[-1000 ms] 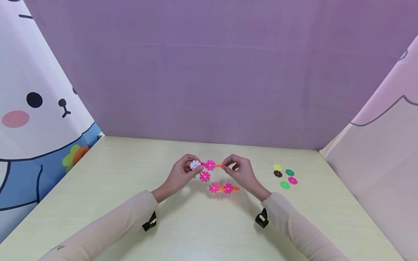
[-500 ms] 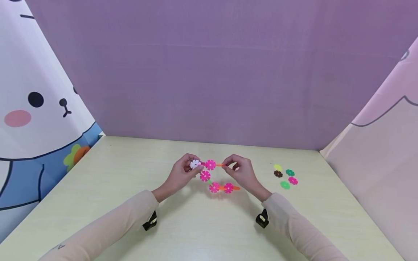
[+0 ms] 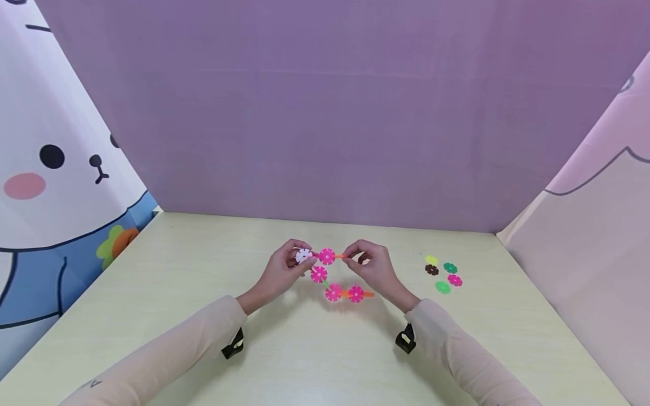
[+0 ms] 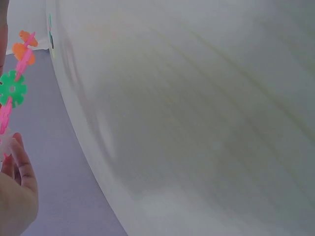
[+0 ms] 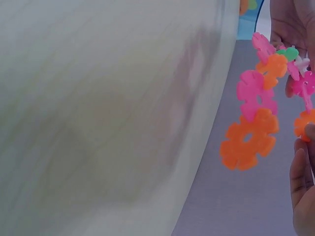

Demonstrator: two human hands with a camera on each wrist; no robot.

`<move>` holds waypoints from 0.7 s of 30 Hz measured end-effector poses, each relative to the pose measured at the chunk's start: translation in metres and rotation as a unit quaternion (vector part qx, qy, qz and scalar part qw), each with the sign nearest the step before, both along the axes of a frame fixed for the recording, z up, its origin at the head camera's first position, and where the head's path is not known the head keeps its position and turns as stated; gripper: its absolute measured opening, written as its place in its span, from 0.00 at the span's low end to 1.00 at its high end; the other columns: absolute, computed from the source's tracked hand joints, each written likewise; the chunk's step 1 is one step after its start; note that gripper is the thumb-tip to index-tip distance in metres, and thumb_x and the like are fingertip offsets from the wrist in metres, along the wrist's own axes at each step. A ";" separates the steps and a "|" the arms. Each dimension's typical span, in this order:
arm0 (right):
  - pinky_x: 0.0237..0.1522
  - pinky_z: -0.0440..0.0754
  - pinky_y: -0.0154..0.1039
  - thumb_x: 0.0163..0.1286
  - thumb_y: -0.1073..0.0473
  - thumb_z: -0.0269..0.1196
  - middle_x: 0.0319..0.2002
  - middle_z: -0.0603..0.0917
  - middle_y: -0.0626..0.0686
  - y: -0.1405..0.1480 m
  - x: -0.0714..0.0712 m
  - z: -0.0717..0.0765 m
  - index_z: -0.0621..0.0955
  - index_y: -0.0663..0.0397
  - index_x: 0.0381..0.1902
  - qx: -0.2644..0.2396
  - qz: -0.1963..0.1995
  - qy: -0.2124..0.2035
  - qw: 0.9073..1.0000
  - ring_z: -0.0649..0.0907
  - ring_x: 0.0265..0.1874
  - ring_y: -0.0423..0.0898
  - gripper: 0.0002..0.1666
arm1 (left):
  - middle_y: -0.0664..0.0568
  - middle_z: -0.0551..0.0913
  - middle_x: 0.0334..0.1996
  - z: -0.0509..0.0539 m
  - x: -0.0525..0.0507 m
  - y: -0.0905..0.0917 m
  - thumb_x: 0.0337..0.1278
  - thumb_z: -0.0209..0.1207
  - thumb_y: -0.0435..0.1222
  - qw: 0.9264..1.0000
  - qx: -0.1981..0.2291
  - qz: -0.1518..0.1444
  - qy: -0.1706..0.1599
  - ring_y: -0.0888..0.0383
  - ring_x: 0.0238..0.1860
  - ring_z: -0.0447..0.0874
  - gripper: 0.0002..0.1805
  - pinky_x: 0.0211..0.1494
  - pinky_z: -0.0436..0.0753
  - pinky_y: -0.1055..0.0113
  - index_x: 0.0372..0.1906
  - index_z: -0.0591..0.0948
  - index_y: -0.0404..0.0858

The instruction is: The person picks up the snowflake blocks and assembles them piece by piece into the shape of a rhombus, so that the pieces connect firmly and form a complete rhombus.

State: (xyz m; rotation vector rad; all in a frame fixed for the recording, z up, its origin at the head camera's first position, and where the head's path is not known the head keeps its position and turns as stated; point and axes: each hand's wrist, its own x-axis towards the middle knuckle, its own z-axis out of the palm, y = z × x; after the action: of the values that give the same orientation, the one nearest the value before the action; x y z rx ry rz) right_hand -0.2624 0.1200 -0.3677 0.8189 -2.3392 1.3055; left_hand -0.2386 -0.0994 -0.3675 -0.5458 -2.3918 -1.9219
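My left hand [image 3: 284, 272] pinches a white notched flower-shaped disc [image 3: 303, 256] in a linked chain of plastic discs. A pink disc [image 3: 327, 256] joins it on the right. Beyond that, my right hand [image 3: 374, 269] pinches an orange disc [image 5: 303, 120], seen edge-on in the head view. From the left hand a second branch runs down and right. It has pink discs [image 3: 319, 274], a green disc [image 4: 18, 94] and orange ones, ending in an orange disc [image 5: 236, 153]. The chain is held up above the table. My fingers partly hide the white disc.
On the pale table [image 3: 325, 355], loose discs lie to the right of my right hand: yellow [image 3: 431, 260], brown [image 3: 432, 270], dark green [image 3: 450, 268], pink [image 3: 455, 280] and light green [image 3: 443, 287]. A purple curtain [image 3: 325, 124] rises behind the table.
The right hand has shifted slightly left toward the pink disc, still pinching the orange disc. The chain's lower branch has dipped a little. My left hand stays nearly still.
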 end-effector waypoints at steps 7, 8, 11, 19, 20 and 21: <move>0.28 0.80 0.34 0.54 0.68 0.66 0.29 0.85 0.52 0.004 -0.012 -0.011 0.82 0.55 0.29 -0.002 0.018 0.010 1.000 0.81 0.27 0.42 0.05 | 0.36 0.78 0.45 -0.001 -0.001 0.001 0.61 0.53 0.33 0.999 -0.013 -0.033 0.018 0.36 0.38 0.76 0.16 0.34 0.79 0.74 0.54 0.71 0.34; 0.28 0.80 0.34 0.54 0.68 0.66 0.29 0.85 0.51 0.004 -0.011 -0.011 0.82 0.55 0.29 0.002 0.016 0.012 1.000 0.80 0.27 0.41 0.05 | 0.37 0.77 0.46 -0.001 -0.002 0.001 0.61 0.53 0.33 0.999 -0.015 -0.038 0.017 0.37 0.38 0.76 0.17 0.34 0.79 0.74 0.54 0.70 0.34; 0.28 0.80 0.34 0.54 0.69 0.66 0.28 0.85 0.51 0.002 -0.008 -0.007 0.82 0.56 0.29 0.012 0.009 0.012 1.000 0.80 0.27 0.41 0.05 | 0.38 0.75 0.47 -0.002 -0.003 0.002 0.63 0.51 0.33 0.999 -0.020 -0.049 0.012 0.43 0.37 0.76 0.17 0.37 0.80 0.70 0.56 0.69 0.34; 0.28 0.80 0.36 0.52 0.75 0.64 0.28 0.84 0.62 -0.007 0.010 0.011 0.81 0.67 0.28 0.003 0.018 0.010 1.000 0.80 0.25 0.49 0.04 | 0.43 0.73 0.43 -0.006 -0.005 0.004 0.62 0.52 0.33 0.997 -0.036 -0.062 0.019 0.53 0.34 0.76 0.18 0.33 0.80 0.64 0.56 0.68 0.34; 0.28 0.80 0.36 0.52 0.74 0.65 0.28 0.84 0.61 -0.007 0.008 0.009 0.81 0.67 0.28 0.000 0.017 0.007 1.000 0.80 0.25 0.49 0.04 | 0.43 0.73 0.43 -0.006 -0.005 0.004 0.62 0.52 0.33 0.997 -0.037 -0.059 0.020 0.53 0.33 0.76 0.18 0.33 0.80 0.64 0.56 0.68 0.35; 0.28 0.80 0.36 0.52 0.74 0.65 0.28 0.84 0.60 -0.006 0.005 0.006 0.81 0.65 0.28 -0.002 0.017 0.004 1.000 0.80 0.25 0.48 0.04 | 0.43 0.73 0.42 -0.006 -0.005 0.005 0.61 0.53 0.33 0.998 -0.035 -0.056 0.021 0.52 0.33 0.76 0.18 0.33 0.80 0.63 0.56 0.68 0.35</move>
State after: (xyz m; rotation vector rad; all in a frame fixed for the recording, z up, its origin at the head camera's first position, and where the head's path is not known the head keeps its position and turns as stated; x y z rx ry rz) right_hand -0.2569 0.1137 -0.3616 0.8640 -2.3254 1.3167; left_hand -0.2439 -0.0948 -0.3740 -0.7316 -2.4607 -1.8526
